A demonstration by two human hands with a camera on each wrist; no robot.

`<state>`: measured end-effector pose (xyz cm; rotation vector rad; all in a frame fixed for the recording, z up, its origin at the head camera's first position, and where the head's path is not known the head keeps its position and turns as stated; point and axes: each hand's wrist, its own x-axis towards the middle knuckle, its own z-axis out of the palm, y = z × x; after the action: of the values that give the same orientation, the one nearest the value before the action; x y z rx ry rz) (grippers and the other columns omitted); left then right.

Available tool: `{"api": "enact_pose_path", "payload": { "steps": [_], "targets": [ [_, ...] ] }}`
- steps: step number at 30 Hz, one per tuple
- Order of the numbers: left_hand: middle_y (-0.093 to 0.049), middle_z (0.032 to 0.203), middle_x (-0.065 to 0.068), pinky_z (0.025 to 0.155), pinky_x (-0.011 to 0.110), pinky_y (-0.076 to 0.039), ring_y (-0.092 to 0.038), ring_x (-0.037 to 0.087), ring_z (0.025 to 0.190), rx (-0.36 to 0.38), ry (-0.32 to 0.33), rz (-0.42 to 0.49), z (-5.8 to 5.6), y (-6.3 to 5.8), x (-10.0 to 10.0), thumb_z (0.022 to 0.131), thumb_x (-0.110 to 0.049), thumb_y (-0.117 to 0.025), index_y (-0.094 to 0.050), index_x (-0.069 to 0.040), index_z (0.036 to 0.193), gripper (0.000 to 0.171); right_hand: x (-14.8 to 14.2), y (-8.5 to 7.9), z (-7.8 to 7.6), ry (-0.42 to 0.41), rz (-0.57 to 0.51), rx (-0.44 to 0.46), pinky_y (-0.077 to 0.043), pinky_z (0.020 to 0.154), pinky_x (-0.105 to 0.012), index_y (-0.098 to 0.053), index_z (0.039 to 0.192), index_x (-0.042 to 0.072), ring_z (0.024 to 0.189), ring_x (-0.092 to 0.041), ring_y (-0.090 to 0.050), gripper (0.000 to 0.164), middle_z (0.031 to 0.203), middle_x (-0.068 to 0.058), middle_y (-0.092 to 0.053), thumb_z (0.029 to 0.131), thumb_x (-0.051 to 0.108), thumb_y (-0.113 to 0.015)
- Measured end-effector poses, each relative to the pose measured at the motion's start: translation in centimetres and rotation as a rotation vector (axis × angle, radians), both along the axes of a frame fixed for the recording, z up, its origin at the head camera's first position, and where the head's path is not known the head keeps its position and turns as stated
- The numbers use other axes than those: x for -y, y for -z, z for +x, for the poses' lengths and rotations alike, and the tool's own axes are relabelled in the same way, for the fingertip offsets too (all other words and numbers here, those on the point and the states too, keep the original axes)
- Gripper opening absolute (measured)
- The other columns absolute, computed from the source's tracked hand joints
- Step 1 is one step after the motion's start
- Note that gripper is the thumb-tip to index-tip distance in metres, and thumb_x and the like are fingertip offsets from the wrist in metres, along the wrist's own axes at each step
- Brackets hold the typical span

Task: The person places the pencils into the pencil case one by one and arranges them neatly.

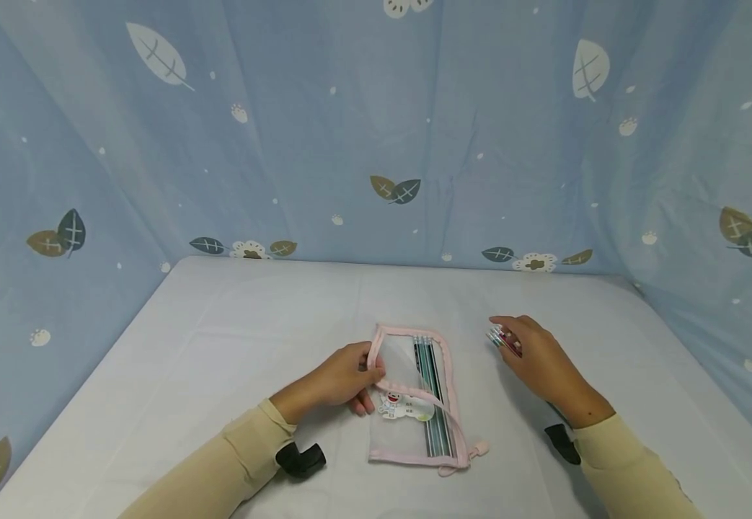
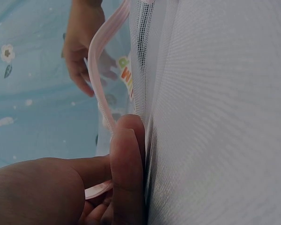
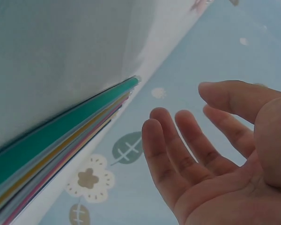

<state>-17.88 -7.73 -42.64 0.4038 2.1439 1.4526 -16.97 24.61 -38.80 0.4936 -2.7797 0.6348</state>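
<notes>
A see-through mesh pencil case [image 1: 398,436] with pink trim lies on the white table, a cartoon label [image 1: 394,406] on its front. Several teal and black pencils [image 1: 439,432] are inside it, along its right side. My left hand [image 1: 343,375] pinches the pink-edged left side of the opening, thumb on top. In the left wrist view, the pink trim [image 2: 97,79] bows away from the mesh near the thumb. My right hand [image 1: 534,357] hovers over several coloured pencils [image 1: 505,340]; its fingers are loosely bent around nothing. Green, yellow and pink pencils [image 3: 70,124] lie beside that hand in the right wrist view.
A pink zipper pull [image 1: 478,450] sticks out at the case's lower right corner. Blue leaf-patterned cloth [image 1: 324,144] stands behind and at both sides of the white table [image 1: 272,303]. Each wrist wears a black strap [image 1: 301,460].
</notes>
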Motion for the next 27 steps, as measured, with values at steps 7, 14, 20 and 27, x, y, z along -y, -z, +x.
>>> {"api": "enact_pose_path", "payload": {
  "steps": [7,14,20,27],
  "targets": [
    [-0.062,0.088,0.011,0.047,0.037,-0.057,-0.064,0.020,0.049,-0.006,-0.004,0.003,-0.02,0.04,-0.05,0.094,-0.016,-0.054,-0.049,-0.009,0.100,0.011,-0.33,0.29,-0.15,0.011,0.018,0.062,-0.047,0.058,-0.024,-0.049,0.129,0.007,0.081,-0.017,-0.055,0.050,0.103,-0.014,-0.057,0.081,-0.002,-0.062],
    [-0.062,0.088,0.010,0.047,0.037,-0.057,-0.064,0.021,0.049,0.000,-0.006,-0.003,-0.07,0.15,-0.09,0.094,-0.016,-0.053,-0.050,-0.009,0.100,0.010,-0.51,0.51,-0.25,0.010,0.029,0.111,-0.047,0.057,-0.024,-0.047,0.131,0.006,0.081,-0.019,-0.056,0.054,0.105,-0.017,-0.056,0.080,-0.005,-0.061],
    [-0.062,0.088,0.010,0.047,0.037,-0.057,-0.064,0.021,0.050,-0.003,-0.003,-0.005,-0.16,0.34,-0.08,0.094,-0.017,-0.053,-0.050,-0.009,0.101,0.011,-0.68,0.75,-0.32,0.009,0.032,0.144,-0.048,0.057,-0.025,-0.045,0.132,0.006,0.082,-0.019,-0.058,0.057,0.104,-0.017,-0.057,0.080,-0.006,-0.061],
    [-0.063,0.088,0.010,0.048,0.038,-0.057,-0.064,0.022,0.051,-0.010,0.000,-0.008,-0.28,0.43,-0.02,0.093,-0.019,-0.054,-0.050,-0.009,0.101,0.012,-0.75,1.01,-0.47,-0.009,0.030,0.153,-0.051,0.060,-0.027,-0.045,0.132,0.004,0.084,-0.022,-0.060,0.058,0.101,-0.016,-0.057,0.078,-0.007,-0.064]
  ]
}}
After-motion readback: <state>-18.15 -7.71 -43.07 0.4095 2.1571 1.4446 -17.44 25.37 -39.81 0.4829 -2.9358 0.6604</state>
